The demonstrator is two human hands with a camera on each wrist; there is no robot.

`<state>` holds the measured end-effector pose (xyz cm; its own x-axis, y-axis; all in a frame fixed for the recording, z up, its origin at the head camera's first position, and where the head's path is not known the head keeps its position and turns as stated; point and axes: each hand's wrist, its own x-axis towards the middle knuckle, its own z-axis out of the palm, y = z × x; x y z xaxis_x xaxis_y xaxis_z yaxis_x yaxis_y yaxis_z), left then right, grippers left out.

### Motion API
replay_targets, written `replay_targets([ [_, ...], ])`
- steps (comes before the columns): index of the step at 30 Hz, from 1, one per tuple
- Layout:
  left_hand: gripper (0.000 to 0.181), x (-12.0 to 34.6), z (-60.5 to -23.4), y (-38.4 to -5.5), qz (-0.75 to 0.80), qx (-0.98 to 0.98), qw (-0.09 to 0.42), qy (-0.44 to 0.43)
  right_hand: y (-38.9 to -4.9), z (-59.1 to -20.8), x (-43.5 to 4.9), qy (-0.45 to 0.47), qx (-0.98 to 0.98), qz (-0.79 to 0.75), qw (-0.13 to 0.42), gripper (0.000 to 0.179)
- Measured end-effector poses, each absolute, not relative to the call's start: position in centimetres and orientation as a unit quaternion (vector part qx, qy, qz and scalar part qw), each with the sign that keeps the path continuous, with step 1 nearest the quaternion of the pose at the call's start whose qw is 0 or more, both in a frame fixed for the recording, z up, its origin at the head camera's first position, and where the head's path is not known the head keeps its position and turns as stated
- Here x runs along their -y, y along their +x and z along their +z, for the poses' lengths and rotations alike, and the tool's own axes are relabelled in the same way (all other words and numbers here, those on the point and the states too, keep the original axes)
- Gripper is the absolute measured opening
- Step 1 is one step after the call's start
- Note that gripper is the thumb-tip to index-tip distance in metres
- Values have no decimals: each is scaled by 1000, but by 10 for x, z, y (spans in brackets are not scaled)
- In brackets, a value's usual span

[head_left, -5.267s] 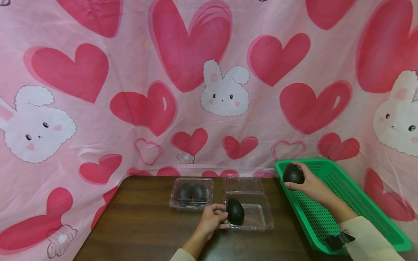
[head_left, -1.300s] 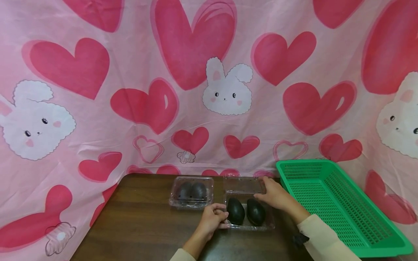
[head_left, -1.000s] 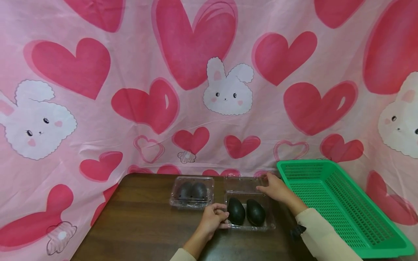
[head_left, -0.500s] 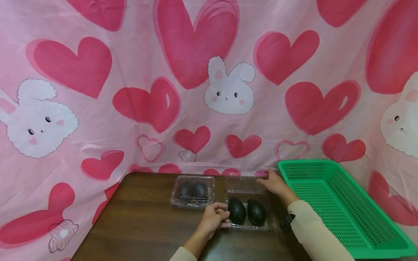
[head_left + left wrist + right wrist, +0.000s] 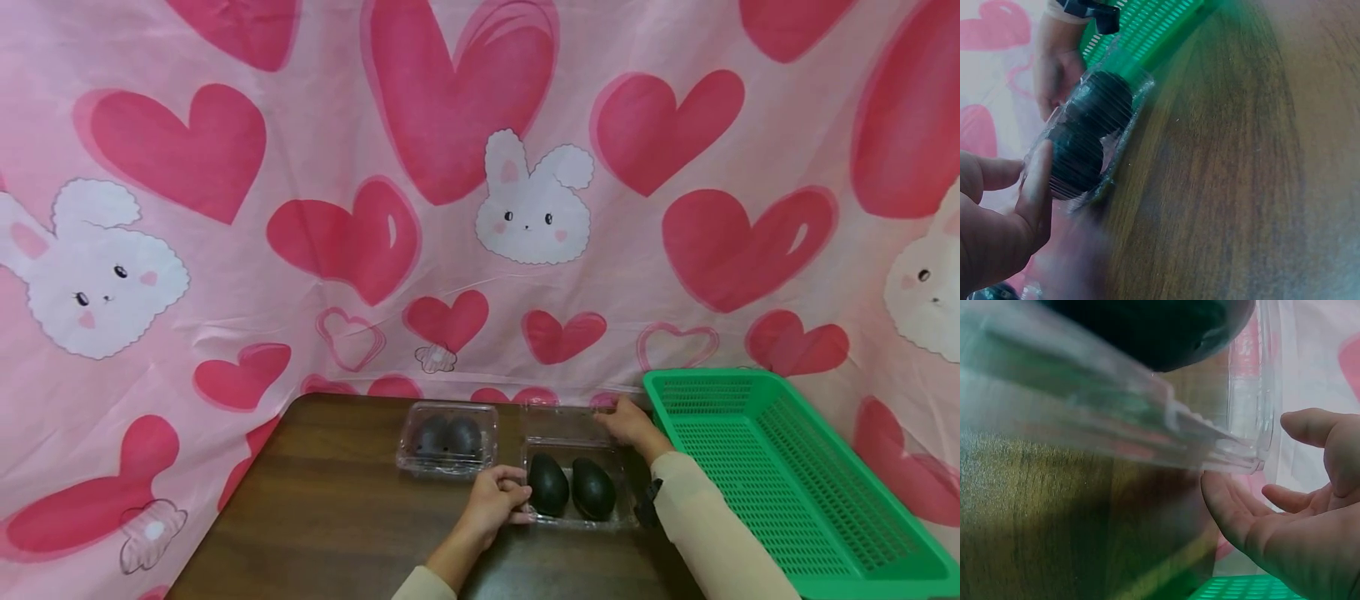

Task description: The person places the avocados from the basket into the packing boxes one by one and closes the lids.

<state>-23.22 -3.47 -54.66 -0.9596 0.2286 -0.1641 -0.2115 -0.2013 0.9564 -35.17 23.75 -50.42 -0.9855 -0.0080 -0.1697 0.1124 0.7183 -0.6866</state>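
Observation:
Two dark avocados lie side by side in the base of a clear plastic clamshell box. Its lid is folded back, away from the person. My left hand pinches the box's left wall between thumb and fingers, close beside the left avocado. At the lid's right edge is my right hand. In the right wrist view that hand's fingers reach under a clear plastic corner, while the thumb stands apart from it.
A closed clamshell box with two avocados stands to the left on the wooden table. A green perforated basket is at the right, and no avocado shows in it. Pink patterned cloth hangs behind the table.
The avocado that my right hand held over the basket now lies in the box. That hand has since moved to the lid and slid slightly back along its edge. My left hand has stayed put.

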Motion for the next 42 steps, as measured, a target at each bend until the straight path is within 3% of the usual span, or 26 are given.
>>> replay_targets([
  [5, 31, 35, -546, -233, 775, -616, 141, 7, -352, -509, -237, 36, -898, -427, 100, 19],
  [12, 31, 35, -547, -233, 773, -618, 144, 7, -347, -508, -236, 58, -876, -465, 118, 22],
  [19, 32, 34, -550, -233, 772, -618, 146, 6, -347, -508, -237, 71, -866, -478, 130, 10],
  [29, 32, 34, -549, -235, 776, -614, 145, 7, -347, -501, -237, 73, -848, -511, 118, 42],
  [42, 30, 33, -548, -234, 774, -616, 145, 9, -353, -496, -244, 56, -851, -514, 86, 45],
])
